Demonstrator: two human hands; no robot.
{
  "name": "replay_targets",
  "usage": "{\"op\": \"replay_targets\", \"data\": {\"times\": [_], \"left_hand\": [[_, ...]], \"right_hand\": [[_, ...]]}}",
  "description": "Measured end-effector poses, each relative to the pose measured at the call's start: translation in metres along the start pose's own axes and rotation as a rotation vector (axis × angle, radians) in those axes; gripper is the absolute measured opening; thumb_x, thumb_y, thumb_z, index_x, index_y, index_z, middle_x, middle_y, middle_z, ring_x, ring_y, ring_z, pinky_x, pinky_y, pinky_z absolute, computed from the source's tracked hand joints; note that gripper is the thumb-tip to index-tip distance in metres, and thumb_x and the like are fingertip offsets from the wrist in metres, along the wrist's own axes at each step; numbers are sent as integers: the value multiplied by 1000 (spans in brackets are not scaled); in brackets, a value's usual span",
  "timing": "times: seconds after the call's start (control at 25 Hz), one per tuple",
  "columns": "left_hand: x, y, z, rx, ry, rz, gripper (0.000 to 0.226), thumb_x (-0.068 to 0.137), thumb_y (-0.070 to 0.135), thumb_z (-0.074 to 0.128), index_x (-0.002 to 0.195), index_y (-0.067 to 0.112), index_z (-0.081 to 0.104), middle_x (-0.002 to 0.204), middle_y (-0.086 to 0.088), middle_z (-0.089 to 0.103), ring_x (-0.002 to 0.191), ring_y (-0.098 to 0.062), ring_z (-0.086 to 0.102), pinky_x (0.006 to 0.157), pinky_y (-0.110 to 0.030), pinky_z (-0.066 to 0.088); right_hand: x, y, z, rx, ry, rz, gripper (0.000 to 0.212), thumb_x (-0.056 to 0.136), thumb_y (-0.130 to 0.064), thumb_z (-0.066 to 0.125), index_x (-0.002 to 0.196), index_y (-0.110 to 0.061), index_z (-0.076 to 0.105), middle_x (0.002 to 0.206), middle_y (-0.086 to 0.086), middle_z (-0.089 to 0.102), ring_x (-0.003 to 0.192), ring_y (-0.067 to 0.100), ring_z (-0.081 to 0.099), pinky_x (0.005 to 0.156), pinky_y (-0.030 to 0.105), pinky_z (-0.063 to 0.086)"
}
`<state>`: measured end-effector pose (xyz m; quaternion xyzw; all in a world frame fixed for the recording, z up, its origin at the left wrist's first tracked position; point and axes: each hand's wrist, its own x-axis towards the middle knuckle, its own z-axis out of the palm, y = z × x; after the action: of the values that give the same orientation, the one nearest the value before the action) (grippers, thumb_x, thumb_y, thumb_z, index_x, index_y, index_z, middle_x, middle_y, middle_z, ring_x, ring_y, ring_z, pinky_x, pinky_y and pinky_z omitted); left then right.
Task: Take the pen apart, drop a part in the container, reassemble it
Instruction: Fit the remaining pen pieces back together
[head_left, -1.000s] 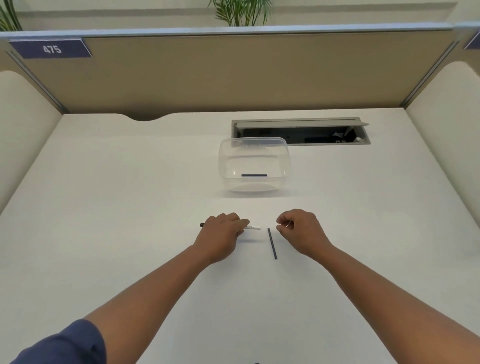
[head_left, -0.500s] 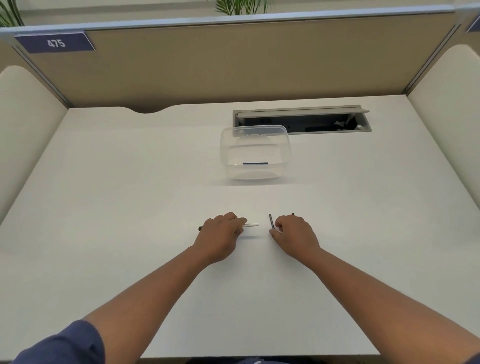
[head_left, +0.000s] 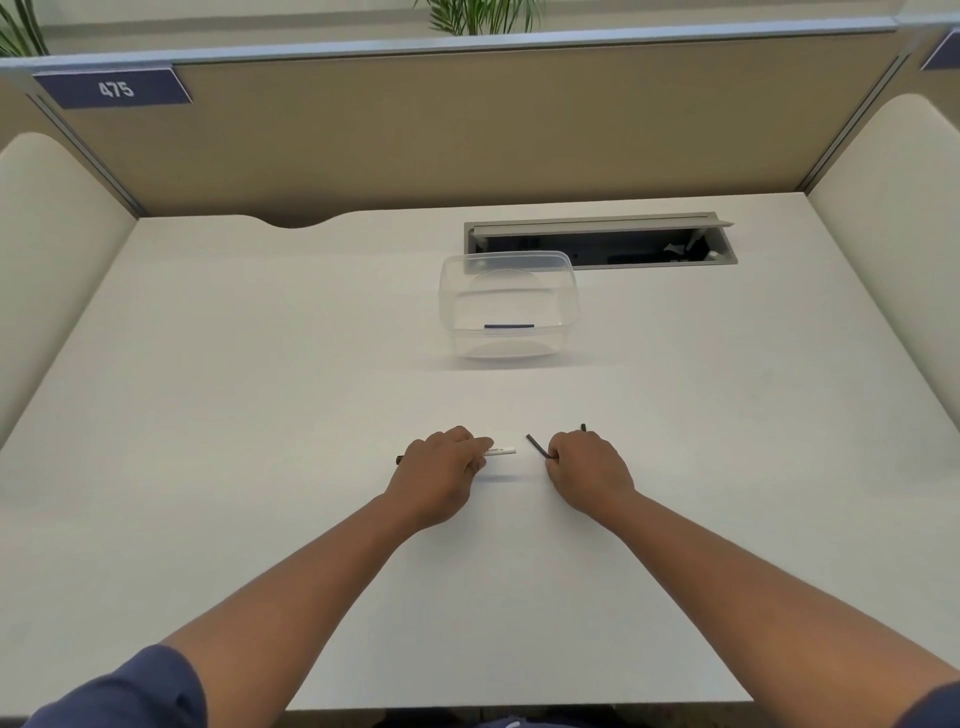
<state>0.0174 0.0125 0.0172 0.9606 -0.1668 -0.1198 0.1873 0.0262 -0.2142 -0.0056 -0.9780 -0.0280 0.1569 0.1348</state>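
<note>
Your left hand (head_left: 441, 470) hides most of the white pen barrel (head_left: 500, 450); only its right end and a dark tip at the left show. Fingers curled, it pins the barrel to the desk (head_left: 260, 415). Your right hand (head_left: 587, 470) is closed around the thin dark refill (head_left: 537, 447), whose ends poke out either side. A second ago that refill lay loose on the desk. The clear container (head_left: 509, 306) beyond holds a blue part (head_left: 509, 326).
</note>
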Motion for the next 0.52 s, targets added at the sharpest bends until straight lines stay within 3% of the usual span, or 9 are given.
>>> {"op": "replay_targets", "data": {"times": [0.28,0.52], "left_hand": [[-3,2,0,-23,-21,-29,35,105,24,43,136,29,58,121,5,62,101,-26,57,81,-37,44],[-2,4,-2,-82,-29,-52,36,105,24,44,137,27,58,122,4,61,106,-26,58,88,-42,48]], "right_hand": [[-2,-2,-5,79,-21,52,13,83,-17,52,83,-15,65,76,1,63,73,25,60,54,30,41],[-5,-3,-19,583,10,136,3,75,-20,68,73,-22,67,75,-7,69,68,11,63,55,27,49]]}}
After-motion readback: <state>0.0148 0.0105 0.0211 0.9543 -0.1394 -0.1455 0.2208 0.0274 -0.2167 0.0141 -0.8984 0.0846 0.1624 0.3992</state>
